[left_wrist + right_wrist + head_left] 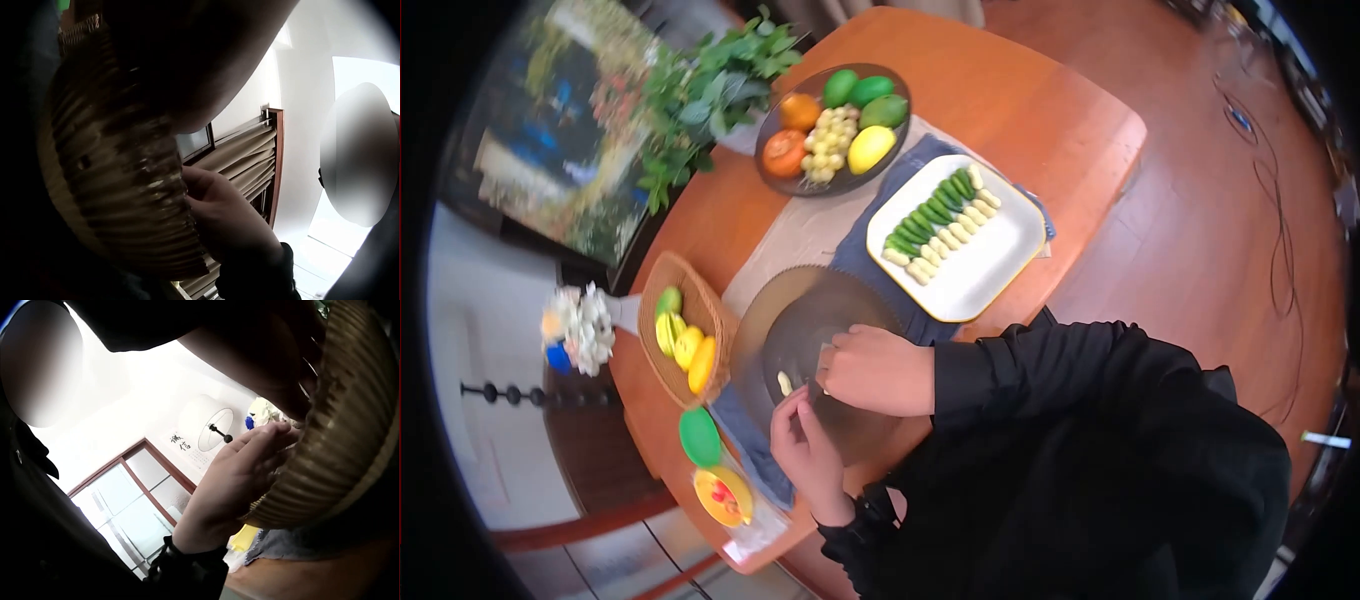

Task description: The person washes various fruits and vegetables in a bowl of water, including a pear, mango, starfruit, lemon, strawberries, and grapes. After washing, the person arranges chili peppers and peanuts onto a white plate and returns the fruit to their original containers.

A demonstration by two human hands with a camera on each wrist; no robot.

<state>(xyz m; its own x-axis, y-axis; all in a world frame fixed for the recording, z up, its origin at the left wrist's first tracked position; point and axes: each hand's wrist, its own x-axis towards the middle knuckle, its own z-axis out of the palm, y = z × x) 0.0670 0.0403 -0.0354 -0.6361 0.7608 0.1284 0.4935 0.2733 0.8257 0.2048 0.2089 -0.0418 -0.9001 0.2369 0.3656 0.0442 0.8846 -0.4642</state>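
Observation:
Both hands are close together over a ribbed brown glass bowl. My left hand is palm up with bent fingers, its fingertips near the right hand's; I cannot tell whether it holds anything. Back upward, my right hand has curled fingers, with a bit of something small and pale at the fingertips. One pale, peanut-shaped piece lies in the bowl, left of the hands. Beyond the bowl, a white square plate bears a row of green pods and rows of pale peanut-shaped pieces. Both wrist views show the bowl's ribbed side.
A dark fruit plate stands at the back by a leafy plant. On the left are a wicker basket of yellow and green fruit, a green lid and a yellow bowl with red bits. Blue cloth lies underneath.

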